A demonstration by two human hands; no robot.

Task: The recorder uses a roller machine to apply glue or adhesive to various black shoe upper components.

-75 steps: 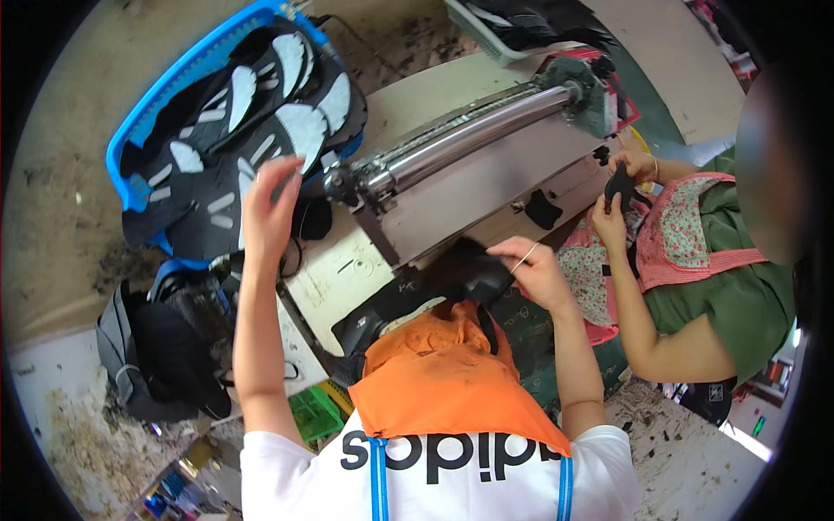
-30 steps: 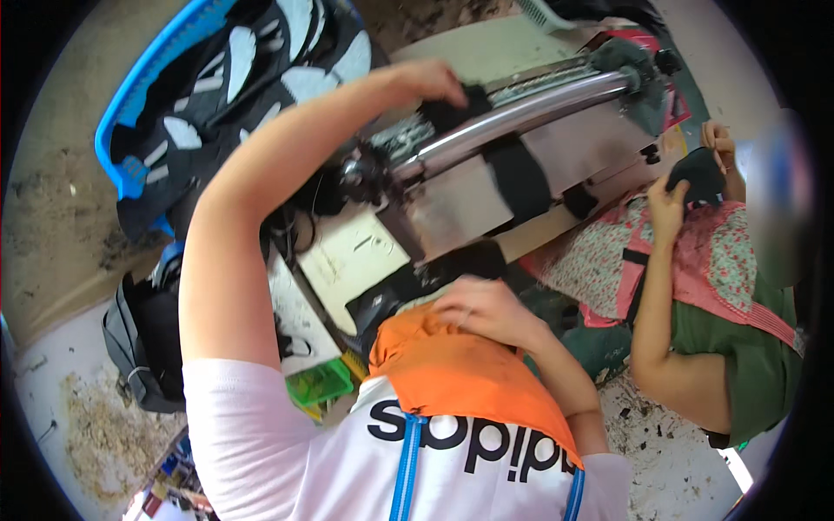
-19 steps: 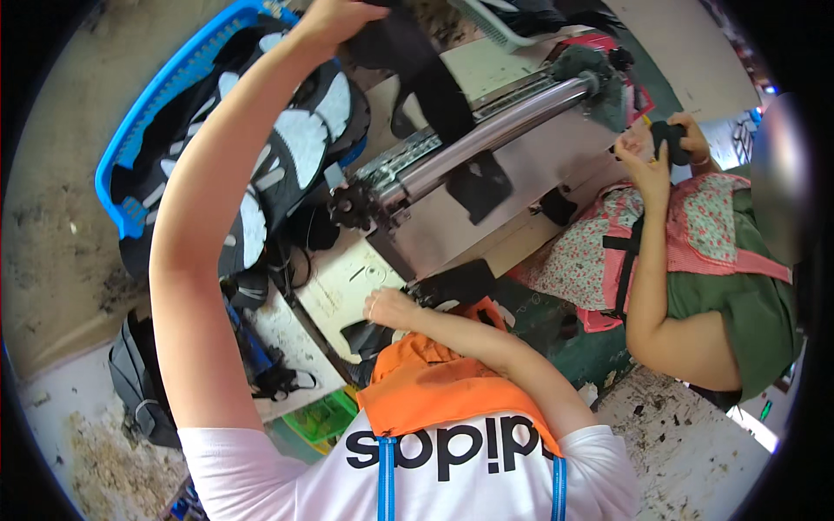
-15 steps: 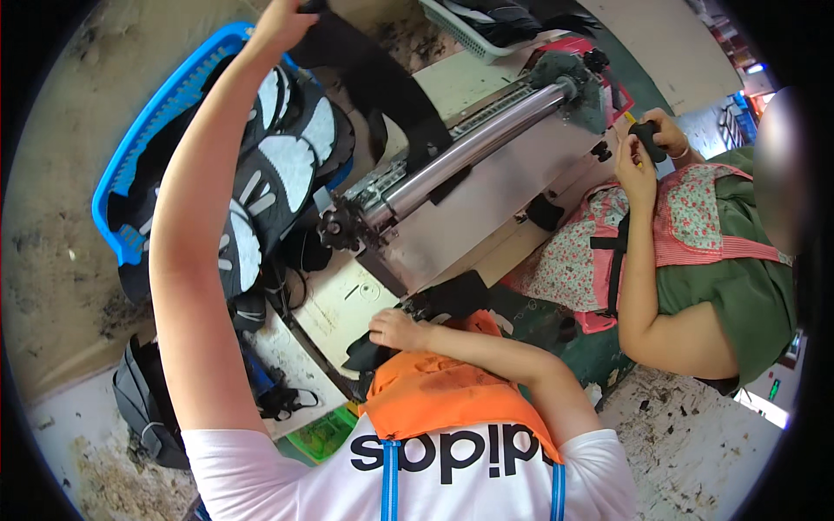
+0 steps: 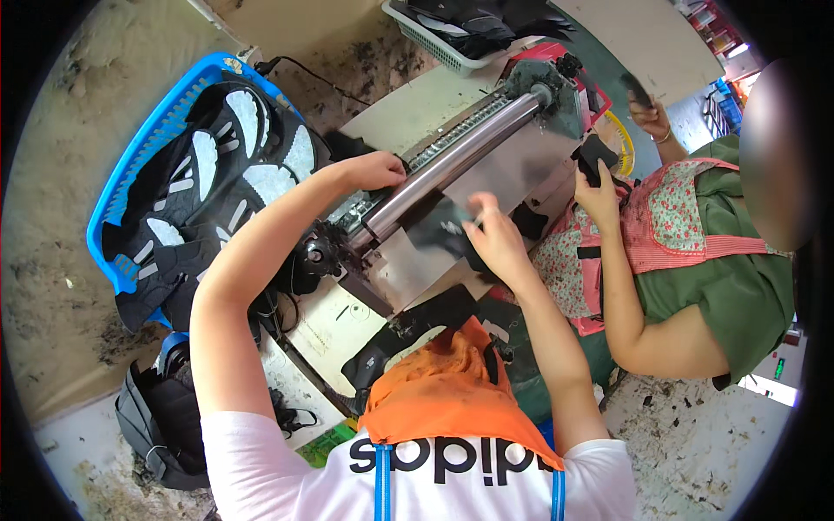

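My left hand (image 5: 380, 171) is closed at the back side of a shiny metal roller (image 5: 460, 156), its fingertips hidden by something dark there. What it grips, if anything, I cannot make out. In front of the roller, my right hand (image 5: 497, 236) is over the metal plate (image 5: 408, 269) of the machine. A black flat piece (image 5: 439, 230) with a pale mark is smeared by motion beside its fingers. Whether they grip it is unclear. More black material (image 5: 434, 313) lies along the near edge of the machine, by my orange apron (image 5: 434, 382).
A blue basket (image 5: 109, 191) of black pieces with white patches stands at left. At the far side is a pale basket (image 5: 426, 39) of black pieces. On the right, a co-worker in a floral apron (image 5: 695, 204) holds a black piece (image 5: 596, 156). A dark bag (image 5: 156, 425) lies lower left.
My left hand has come down from the top, where it held a long black strip, to the roller. My right hand has moved up from the near edge onto the plate.
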